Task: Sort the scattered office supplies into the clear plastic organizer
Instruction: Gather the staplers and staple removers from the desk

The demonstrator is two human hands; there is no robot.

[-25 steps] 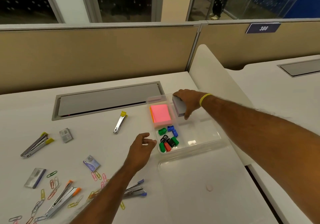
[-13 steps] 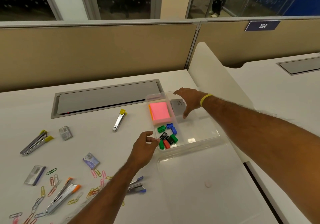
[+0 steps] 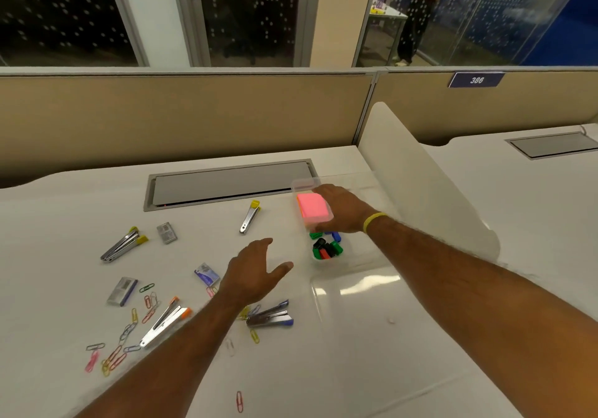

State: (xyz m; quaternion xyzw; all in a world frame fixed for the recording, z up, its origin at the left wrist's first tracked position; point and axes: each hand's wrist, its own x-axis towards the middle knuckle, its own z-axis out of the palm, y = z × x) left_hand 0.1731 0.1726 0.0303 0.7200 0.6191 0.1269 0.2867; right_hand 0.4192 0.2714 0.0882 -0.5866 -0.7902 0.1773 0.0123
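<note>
The clear plastic organizer (image 3: 352,267) stands right of the table's middle. Its back left compartment holds a pink sticky-note pad (image 3: 311,205), and in front of that lie several coloured binder clips (image 3: 326,250). My right hand (image 3: 344,210) hovers palm down over the organizer, touching the pad's right edge, with nothing visible in it. It hides the compartment beneath. My left hand (image 3: 255,272) floats open, fingers spread, just left of the organizer. Scattered on the left are staplers (image 3: 123,246), staple boxes (image 3: 166,232) and paper clips (image 3: 129,330).
A clear lid (image 3: 372,307) lies in front of the organizer. A grey cable hatch (image 3: 226,182) is set into the desk at the back. A white curved divider (image 3: 420,187) rises to the right. A blue stapler (image 3: 270,315) lies under my left forearm.
My right hand let go of a grey box in the organizer and slid left to the pink pad. My left hand drew back from the organizer's front corner.
</note>
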